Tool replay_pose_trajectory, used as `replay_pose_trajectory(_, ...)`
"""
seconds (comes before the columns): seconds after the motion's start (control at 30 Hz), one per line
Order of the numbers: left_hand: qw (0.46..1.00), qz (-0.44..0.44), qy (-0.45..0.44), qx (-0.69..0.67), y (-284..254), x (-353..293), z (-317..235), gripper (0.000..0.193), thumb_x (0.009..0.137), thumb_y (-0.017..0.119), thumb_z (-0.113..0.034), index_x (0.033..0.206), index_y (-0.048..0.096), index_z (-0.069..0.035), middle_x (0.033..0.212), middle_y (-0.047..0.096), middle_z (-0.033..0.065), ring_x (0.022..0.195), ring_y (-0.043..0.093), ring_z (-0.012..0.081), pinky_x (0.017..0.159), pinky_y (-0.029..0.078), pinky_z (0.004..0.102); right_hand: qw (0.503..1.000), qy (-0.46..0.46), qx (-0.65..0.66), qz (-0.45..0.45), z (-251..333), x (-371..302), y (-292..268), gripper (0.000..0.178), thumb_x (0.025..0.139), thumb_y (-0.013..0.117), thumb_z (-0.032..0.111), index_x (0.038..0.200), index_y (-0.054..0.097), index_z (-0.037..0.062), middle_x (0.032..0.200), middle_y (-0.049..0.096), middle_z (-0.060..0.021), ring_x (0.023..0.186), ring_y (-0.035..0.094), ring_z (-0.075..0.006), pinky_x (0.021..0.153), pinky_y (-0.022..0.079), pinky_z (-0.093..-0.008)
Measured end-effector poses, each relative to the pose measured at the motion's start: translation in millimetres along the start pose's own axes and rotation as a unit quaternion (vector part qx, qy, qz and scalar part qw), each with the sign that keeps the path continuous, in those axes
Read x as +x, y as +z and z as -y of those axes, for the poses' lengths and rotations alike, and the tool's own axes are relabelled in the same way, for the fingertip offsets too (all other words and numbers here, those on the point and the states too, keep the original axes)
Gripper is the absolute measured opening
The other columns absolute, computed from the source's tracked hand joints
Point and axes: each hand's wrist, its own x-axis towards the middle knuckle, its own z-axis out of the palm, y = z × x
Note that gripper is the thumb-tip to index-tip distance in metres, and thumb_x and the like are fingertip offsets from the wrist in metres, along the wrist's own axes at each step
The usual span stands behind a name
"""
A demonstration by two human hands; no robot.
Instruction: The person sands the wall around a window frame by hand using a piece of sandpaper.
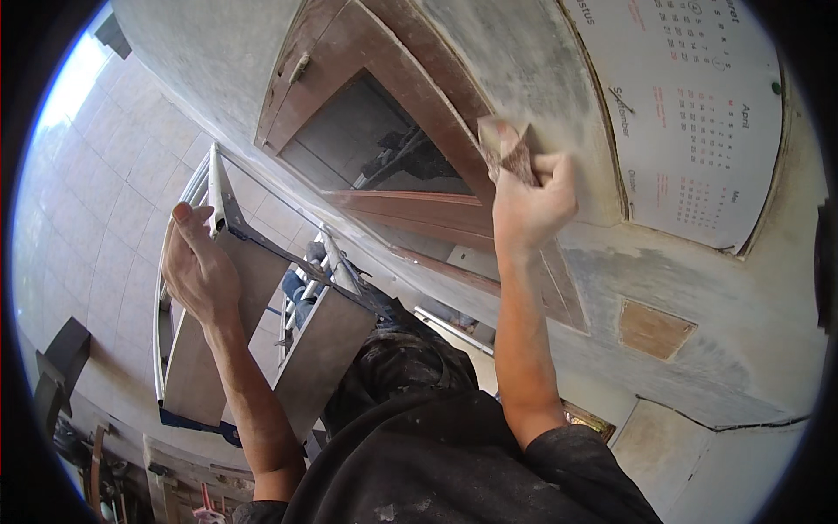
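My right hand (532, 201) is raised and closed around a folded, worn piece of sandpaper (504, 150), pale on one face and brown on the other. The sandpaper lies at the outer edge of a brown wooden frame (454, 87), beside the grey wall; whether it presses on the wood or the plaster I cannot tell. My left hand (202, 275) is at a metal stepladder (305, 358) with wide flat steps, its fingers curled at the side rail and partly hidden. Dark glass (375, 131) fills the frame's opening.
A large paper calendar (698, 113) hangs on the patchy grey wall (646, 262) at right. Below it is a small brown rectangular panel (655, 329). Pale floor tiles (105, 157) lie far below at left. Wooden pieces and tools (157, 480) stand at lower left.
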Motion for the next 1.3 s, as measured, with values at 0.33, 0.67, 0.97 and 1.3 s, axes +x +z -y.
replay_pose_trajectory(0.33,1.000,0.010,-0.007,-0.018,-1.5,1.2,4.5,0.070,0.101,0.029,-0.057,0.093,0.072,-0.002,0.084,0.068,0.0154,0.081,0.065,0.0276,0.076,0.047,0.0393,0.986,0.135,0.091,-0.021,-10.8,-13.5,-35.8,0.048,0.077,0.084,0.030,0.065,0.044,0.0060,0.058,0.044,0.0019,0.054,0.040,-0.0079,0.049,0.037,-0.0253)
replay_pose_trajectory(0.67,1.000,0.014,-0.018,0.011,-2.1,0.4,7.7,0.073,0.100,0.028,-0.058,0.090,0.072,-0.001,0.082,0.067,0.0145,0.080,0.065,0.0270,0.075,0.046,0.0389,0.997,0.053,0.037,-0.029,10.0,5.6,-10.5,0.042,0.074,0.086,0.022,0.067,0.048,0.0057,0.051,0.054,-0.0032,0.049,0.053,-0.0074,0.048,0.042,-0.0250)
replay_pose_trajectory(0.97,1.000,0.021,-0.009,0.008,-1.0,-2.0,-0.3,0.075,0.099,0.027,-0.060,0.092,0.073,-0.002,0.079,0.067,0.0157,0.079,0.065,0.0279,0.076,0.046,0.0395,0.997,0.061,0.040,-0.033,-0.2,-0.6,-24.0,0.048,0.078,0.083,0.029,0.065,0.044,0.0047,0.055,0.050,0.0014,0.050,0.046,-0.0058,0.047,0.040,-0.0225)
replay_pose_trajectory(1.3,1.000,0.010,-0.008,0.012,3.8,0.2,0.8,0.071,0.099,0.032,-0.057,0.088,0.072,0.000,0.078,0.067,0.0175,0.079,0.065,0.0290,0.076,0.047,0.0402,0.965,0.218,0.081,0.122,-64.7,-54.6,-78.2,0.037,0.079,0.081,0.023,0.073,0.051,0.0027,0.058,0.057,-0.0060,0.051,0.052,-0.0122,0.051,0.043,-0.0301)
